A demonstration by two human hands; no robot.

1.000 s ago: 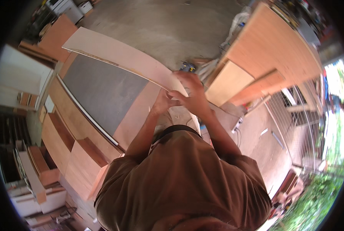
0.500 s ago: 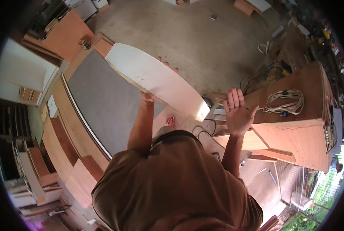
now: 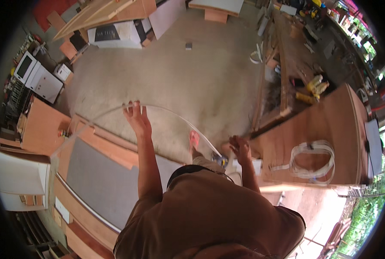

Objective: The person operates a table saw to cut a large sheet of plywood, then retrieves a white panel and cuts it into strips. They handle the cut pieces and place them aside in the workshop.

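- Rough grey concrete floor (image 3: 179, 73) fills the middle of a cluttered woodshop, with plywood sheets stacked at its edges.
- Thin, pale laminate sheet (image 3: 166, 108) shows edge-on as a bowed arc, running from the lower left up over the floor to the person's front.
- Left hand (image 3: 136, 117) is raised against the sheet's top edge, fingers spread apart and laid on it.
- Right hand (image 3: 240, 148) holds the sheet's lower end near the cabinet corner; blur hides whether its fingers are clamped.
- Smooth reddish-brown wooden cabinet (image 3: 326, 125) lies at right, a white coiled strip (image 3: 312, 159) resting on it.
- Flat grey panel (image 3: 100, 185) framed in orange-brown board sits lower left.
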